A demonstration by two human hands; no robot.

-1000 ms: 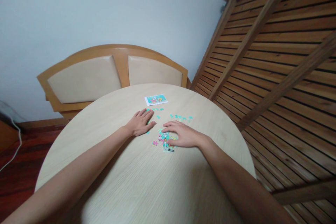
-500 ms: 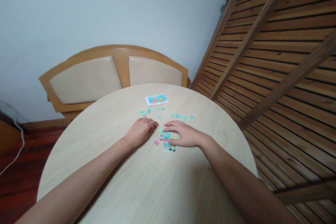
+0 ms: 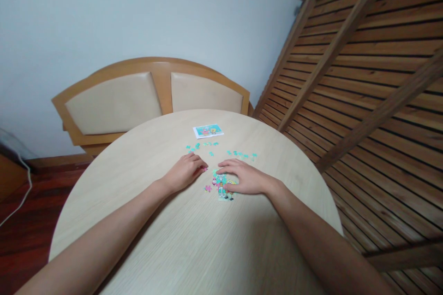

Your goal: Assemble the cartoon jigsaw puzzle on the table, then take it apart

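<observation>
A partly joined jigsaw puzzle (image 3: pixel 222 191) with cartoon figures lies on the table in front of me. My right hand (image 3: pixel 242 177) rests over its upper right part, thumb and fingers apart, covering some of it. To the left, my left hand (image 3: pixel 187 170) is closed, its fingertips pinching a small pink puzzle piece (image 3: pixel 205 169) just above or on the tabletop. Beside the puzzle's left edge lies a loose pink piece (image 3: pixel 208 188), apart from both hands.
Several loose turquoise pieces (image 3: pixel 238 154) lie beyond my right hand, more turquoise pieces (image 3: pixel 194 147) beyond my left. Farther back is a picture card (image 3: pixel 208 131). The round table (image 3: pixel 138 235) stands by a padded bench back (image 3: pixel 114 103) and a slatted wooden panel (image 3: pixel 363 78).
My left fingertips have shifted slightly, and the pink piece in them now shows. The right hand stays over the puzzle. The whole view has shifted a little.
</observation>
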